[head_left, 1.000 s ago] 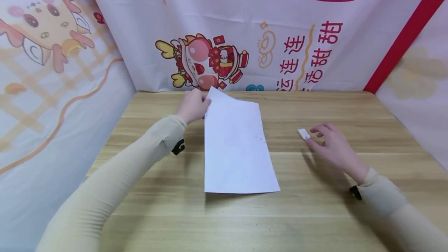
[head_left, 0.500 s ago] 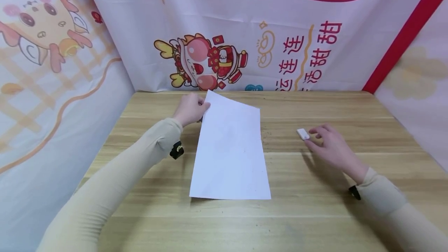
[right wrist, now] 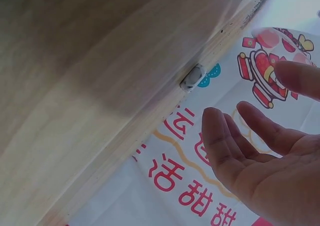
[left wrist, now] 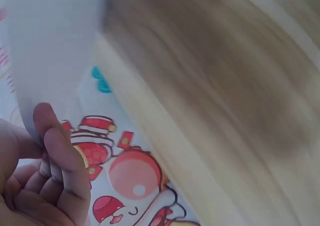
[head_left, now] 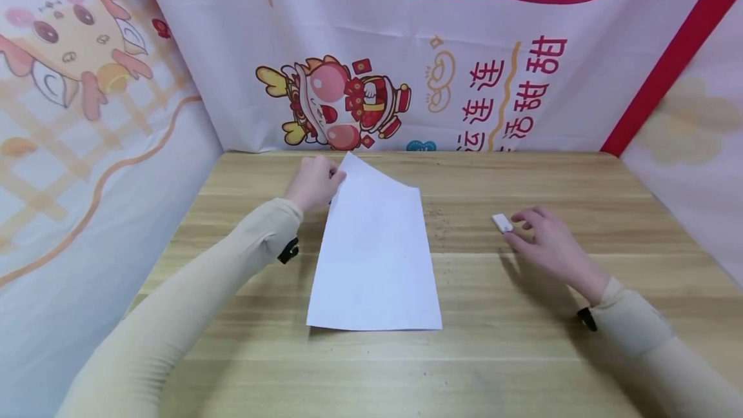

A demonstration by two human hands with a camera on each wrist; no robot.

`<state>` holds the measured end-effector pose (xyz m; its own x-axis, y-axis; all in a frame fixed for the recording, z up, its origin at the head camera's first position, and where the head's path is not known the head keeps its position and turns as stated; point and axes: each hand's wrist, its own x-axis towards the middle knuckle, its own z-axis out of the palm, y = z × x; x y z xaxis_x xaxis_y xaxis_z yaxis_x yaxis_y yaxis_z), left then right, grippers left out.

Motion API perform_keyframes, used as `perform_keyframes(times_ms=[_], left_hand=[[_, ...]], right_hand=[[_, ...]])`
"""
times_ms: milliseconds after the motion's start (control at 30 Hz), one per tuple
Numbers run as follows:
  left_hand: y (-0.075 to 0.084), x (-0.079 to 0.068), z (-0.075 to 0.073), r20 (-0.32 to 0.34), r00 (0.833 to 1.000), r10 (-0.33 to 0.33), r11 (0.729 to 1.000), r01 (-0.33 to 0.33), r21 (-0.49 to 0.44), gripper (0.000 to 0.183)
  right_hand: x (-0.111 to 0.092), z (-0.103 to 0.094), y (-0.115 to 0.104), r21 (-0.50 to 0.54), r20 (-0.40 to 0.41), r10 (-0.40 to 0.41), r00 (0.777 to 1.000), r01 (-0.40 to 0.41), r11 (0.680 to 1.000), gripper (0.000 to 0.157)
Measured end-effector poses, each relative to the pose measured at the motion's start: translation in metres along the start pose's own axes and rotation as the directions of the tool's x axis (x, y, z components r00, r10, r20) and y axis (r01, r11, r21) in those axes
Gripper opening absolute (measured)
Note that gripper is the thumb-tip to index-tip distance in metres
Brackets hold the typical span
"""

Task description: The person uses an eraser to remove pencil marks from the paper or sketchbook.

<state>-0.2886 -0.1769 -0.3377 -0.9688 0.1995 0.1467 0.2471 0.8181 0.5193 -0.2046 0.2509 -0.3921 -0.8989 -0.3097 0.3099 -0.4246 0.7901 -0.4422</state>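
Observation:
A white sheet of paper [head_left: 377, 257] hangs slanted over the wooden table, its far left corner raised. My left hand [head_left: 315, 182] pinches that corner between thumb and fingers; the left wrist view shows the fingers of the left hand [left wrist: 47, 171] curled at the edge of the paper [left wrist: 52, 46]. To the right, a small white eraser [head_left: 502, 223] lies on the table. Beside it hovers my right hand [head_left: 551, 244], fingers relaxed and slightly bent. From the right wrist, the eraser [right wrist: 193, 78], with a greyish smudged face, sits apart from the right hand's fingertips [right wrist: 214, 118].
Dark crumbs [head_left: 442, 226] are scattered on the wooden table [head_left: 476, 340] right of the paper, with a few specks nearer the front. A printed cloth [head_left: 429, 69] hangs along the table's back edge, and another patterned cloth [head_left: 87, 166] on the left side.
The paper's lower end has swung left and a little toward me, uncovering crumbs at its right edge. My left hand came slightly nearer and leftward; the right hand and eraser barely moved.

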Motion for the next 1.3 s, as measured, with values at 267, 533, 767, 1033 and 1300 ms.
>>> perform_keyframes(times_ms=[267,533,767,1033,1300], left_hand=[[0.004,0.002,-0.005,-0.048,0.999,-0.008,1.000,0.007,-0.004,0.040],[0.005,0.003,-0.006,0.017,0.998,-0.053,0.991,0.055,-0.126,0.039],[0.008,0.004,-0.012,-0.013,1.000,-0.006,0.997,0.005,-0.075,0.038],[0.015,0.006,-0.022,-0.055,0.998,0.020,1.000,-0.021,-0.017,0.036],[0.009,0.006,-0.021,-0.065,0.998,-0.007,0.998,0.003,-0.060,0.037]], right_hand=[[-0.001,0.001,0.001,0.001,0.009,0.012,1.000,-0.012,1.000,0.037],[0.002,0.005,0.006,-0.054,0.053,-0.018,0.998,0.021,0.998,0.041],[0.003,0.004,0.007,-0.061,0.072,-0.002,0.997,0.006,0.998,0.042],[0.002,0.003,0.007,-0.057,0.090,0.009,0.996,-0.004,0.998,0.041],[0.002,0.001,0.005,-0.056,0.101,0.009,0.995,-0.003,0.998,0.042]])
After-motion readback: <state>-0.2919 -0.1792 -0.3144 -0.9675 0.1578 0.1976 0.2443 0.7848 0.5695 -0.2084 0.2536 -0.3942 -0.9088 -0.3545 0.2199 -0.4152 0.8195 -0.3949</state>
